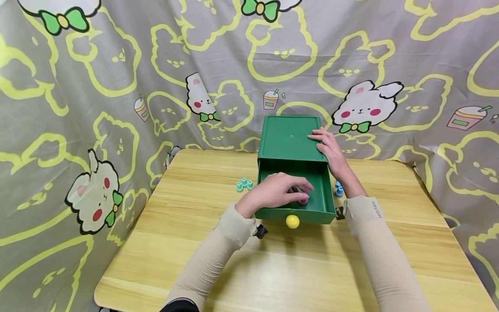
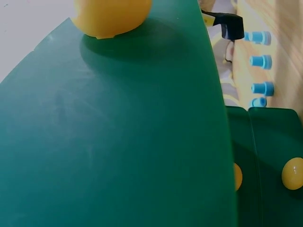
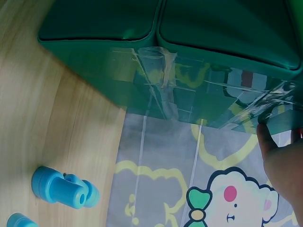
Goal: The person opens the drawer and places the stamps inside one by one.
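Note:
A green drawer cabinet (image 1: 290, 138) stands on the table with its top drawer (image 1: 325, 190) pulled out. My left hand (image 1: 274, 190) reaches over the drawer front into it, its fingers bent and pinching a small magenta peg (image 1: 303, 201) low in the drawer. The fingers partly cover that peg. A yellow knob (image 1: 293, 221) sits on the drawer front, below the hand. My right hand (image 1: 330, 149) rests on the cabinet's top right edge, fingers extended over the top; in the right wrist view the hand (image 3: 284, 165) touches the cabinet's side.
Several mint-green pegs (image 1: 244, 183) stand left of the cabinet. Blue pegs (image 1: 339, 190) are on its right, some lying down (image 3: 66, 189). Lower drawers carry yellow knobs (image 2: 292, 173). Clear tape (image 3: 161, 80) runs along the cabinet's side. A patterned curtain (image 1: 234, 56) hangs behind the table (image 1: 175, 208).

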A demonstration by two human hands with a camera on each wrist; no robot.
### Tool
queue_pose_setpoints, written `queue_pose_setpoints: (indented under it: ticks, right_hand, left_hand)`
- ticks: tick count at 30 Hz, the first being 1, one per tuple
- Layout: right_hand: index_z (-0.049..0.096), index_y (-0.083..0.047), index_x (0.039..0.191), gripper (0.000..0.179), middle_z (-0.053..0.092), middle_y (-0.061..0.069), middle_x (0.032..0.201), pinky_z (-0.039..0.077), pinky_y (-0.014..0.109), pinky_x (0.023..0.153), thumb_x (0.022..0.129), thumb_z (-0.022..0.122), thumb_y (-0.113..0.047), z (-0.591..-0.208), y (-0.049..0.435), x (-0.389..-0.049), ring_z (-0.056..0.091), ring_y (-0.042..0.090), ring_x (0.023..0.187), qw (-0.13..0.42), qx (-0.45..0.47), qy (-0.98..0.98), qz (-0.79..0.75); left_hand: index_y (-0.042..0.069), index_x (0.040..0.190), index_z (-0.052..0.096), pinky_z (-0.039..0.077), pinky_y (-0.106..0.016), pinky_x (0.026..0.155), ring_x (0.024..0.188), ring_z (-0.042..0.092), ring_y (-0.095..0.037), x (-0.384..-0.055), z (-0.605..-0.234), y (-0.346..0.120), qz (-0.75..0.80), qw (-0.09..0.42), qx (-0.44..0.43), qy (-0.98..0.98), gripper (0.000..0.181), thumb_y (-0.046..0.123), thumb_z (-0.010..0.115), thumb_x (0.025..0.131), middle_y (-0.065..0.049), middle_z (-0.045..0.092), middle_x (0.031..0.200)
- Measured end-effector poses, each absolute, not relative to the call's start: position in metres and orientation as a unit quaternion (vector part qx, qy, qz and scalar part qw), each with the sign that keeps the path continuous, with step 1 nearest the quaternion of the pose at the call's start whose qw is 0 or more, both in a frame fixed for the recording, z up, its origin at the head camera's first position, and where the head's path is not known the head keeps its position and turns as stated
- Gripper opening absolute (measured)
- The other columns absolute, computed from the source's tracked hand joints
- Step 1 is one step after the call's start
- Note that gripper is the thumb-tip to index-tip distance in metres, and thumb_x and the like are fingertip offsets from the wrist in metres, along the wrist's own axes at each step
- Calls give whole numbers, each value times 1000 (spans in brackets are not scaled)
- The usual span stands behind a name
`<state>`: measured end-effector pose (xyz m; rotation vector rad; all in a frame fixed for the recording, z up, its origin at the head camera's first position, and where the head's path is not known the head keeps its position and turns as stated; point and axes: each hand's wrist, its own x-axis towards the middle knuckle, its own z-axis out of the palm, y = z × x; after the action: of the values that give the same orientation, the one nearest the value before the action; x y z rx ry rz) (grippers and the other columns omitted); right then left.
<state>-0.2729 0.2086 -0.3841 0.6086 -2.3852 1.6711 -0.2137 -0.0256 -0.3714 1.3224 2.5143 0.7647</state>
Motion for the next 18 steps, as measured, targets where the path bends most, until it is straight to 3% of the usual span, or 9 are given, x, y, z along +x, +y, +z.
queue_pose_setpoints:
  ticks: [6,12,15,18]
  right_hand:
    - [54,10,141,42,29,23,164,2,64,127,109,37,-8,-384,209,-273,4,32,162,79,195,-802,559]
    - [54,10,141,42,28,23,164,2,66,126,108,36,-9,-384,210,-274,4,35,161,76,190,-805,557]
    - [55,9,142,42,28,21,165,2,65,127,108,36,-9,-383,210,-274,4,33,161,74,187,-805,558]
    - [54,9,142,42,28,22,164,2,65,127,109,37,-9,-383,210,-274,4,33,161,75,191,-804,558]
  left_hand:
    - [18,132,70,53,-23,96,104,70,0,-213,-368,-27,291,78,450,841,30,31,61,106,8,76,119]
    - [18,130,71,52,-26,98,108,66,-1,-208,-363,-31,309,38,444,840,29,32,61,106,9,75,117]
    - [17,129,72,53,-27,96,105,66,-2,-199,-361,-36,326,-5,445,834,29,31,62,105,9,75,116]
    - [15,128,72,55,-27,91,100,67,-4,-185,-360,-42,337,-79,463,816,27,24,66,104,6,76,113]
